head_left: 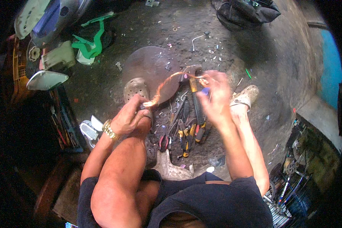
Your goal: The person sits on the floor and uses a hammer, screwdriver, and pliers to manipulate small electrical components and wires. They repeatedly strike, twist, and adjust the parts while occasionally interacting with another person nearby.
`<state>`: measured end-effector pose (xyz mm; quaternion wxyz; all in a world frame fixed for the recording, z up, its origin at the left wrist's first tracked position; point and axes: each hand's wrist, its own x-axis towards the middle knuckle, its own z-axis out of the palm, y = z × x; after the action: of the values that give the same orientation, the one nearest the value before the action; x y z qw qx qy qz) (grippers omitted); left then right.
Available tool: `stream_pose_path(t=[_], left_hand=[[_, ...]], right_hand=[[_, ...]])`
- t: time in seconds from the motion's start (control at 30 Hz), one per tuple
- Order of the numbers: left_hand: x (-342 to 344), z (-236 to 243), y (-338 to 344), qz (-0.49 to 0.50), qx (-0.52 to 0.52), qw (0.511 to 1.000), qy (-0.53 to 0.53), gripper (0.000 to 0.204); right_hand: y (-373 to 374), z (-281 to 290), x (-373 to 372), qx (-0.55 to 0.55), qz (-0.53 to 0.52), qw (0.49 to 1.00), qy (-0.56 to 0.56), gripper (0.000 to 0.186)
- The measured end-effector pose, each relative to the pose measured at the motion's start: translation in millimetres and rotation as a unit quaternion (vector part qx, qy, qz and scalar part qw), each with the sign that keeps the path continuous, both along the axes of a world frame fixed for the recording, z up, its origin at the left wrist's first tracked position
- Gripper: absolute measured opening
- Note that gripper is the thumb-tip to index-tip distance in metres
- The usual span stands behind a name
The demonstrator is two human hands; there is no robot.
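A bundle of bare copper wire (170, 78) arcs between my two hands above the floor. One end is pinched between the thumb and fingers of my left hand (128, 117), beside my left knee; a gold watch (110, 129) is on that wrist. My right hand (217, 95) is smeared by motion and closes on the wire's other end. Below the wire lies a round, flat metal disc (140, 60). A hammer (195, 91) with a yellow and black handle rests next to it. Several pliers (187, 138) and other hand tools are heaped between my feet.
Plastic scraps, among them a green piece (95, 42) and a white one (46, 80), lie at the left. A black bag (247, 15) stands at the far right. Small debris dots the floor. Bike-like metal parts (288, 182) are at the lower right.
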<state>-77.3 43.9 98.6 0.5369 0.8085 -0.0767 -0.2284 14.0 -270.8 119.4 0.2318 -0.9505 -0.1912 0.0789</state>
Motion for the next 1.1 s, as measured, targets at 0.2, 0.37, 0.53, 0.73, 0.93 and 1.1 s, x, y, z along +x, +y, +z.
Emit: stream_pose_path(t=[0.2,0.37,0.53,0.73,0.93,1.1], left_hand=[[10.0,10.5,-11.7,-0.013,-0.088,0.995,0.042,0.034],[2.3,8.9,-19.9,0.067,-0.166,0.969,0.171,0.036],[-1.7,9.6,-19.6,0.119,-0.07,0.986,0.089,0.033],[-22.4,-16.6,20.9,0.21,-0.092,0.956,0.183,0.043],[-6.7,-6.3,-6.1,0.211,-0.115,0.951,0.196,0.045],[0.9,-5.2,-17.3,0.201,-0.093,0.966,0.131,0.036]], right_hand=[[82.3,5.1,-41.1,0.283,0.093,0.948,0.109,0.03],[86.2,9.6,-40.9,0.262,0.051,0.961,0.069,0.016],[67.6,3.5,-34.2,0.213,0.012,0.977,0.008,0.014],[-138.7,-26.4,36.3,0.22,-0.396,0.886,-0.094,0.015],[8.5,16.3,-2.0,0.198,-0.106,0.964,0.139,0.076],[85.0,-3.4,-27.1,0.219,0.091,0.954,0.183,0.033]])
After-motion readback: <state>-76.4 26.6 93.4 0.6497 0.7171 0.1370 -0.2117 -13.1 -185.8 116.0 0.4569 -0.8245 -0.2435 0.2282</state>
